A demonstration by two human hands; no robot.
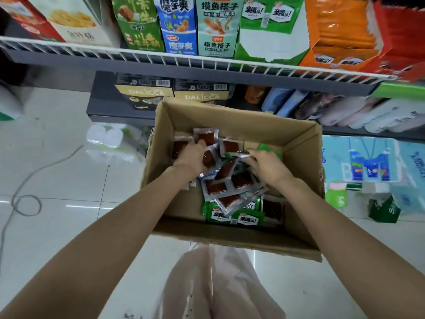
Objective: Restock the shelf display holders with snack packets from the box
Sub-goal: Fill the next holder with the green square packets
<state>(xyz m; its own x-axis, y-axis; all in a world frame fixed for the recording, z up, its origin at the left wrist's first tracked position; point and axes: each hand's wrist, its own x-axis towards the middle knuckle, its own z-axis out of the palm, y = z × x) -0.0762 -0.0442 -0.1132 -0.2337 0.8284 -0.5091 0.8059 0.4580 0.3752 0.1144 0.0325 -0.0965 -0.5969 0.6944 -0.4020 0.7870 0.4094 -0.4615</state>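
Observation:
An open cardboard box (296,139) stands on the floor below the shelf and holds several small snack packets (230,187), clear ones showing brown contents and green printed ones (247,218). Both my hands are inside it. My left hand (192,156) is closed around a bunch of clear brown packets (205,135) at the box's far left. My right hand (268,165) pinches a silver-edged packet (239,155) near the middle, with a green packet just beyond its fingers. On the wire shelf above, the green display holder (266,40) shows a white, mostly bare front.
The white wire shelf rail (207,63) runs across the top, carrying several upright snack display holders. A lower shelf holds DALICCA boxes (142,94) and pastel packs (345,109). Tissue packs (368,157) crowd the floor at right, a grey cable (25,203) loops at left.

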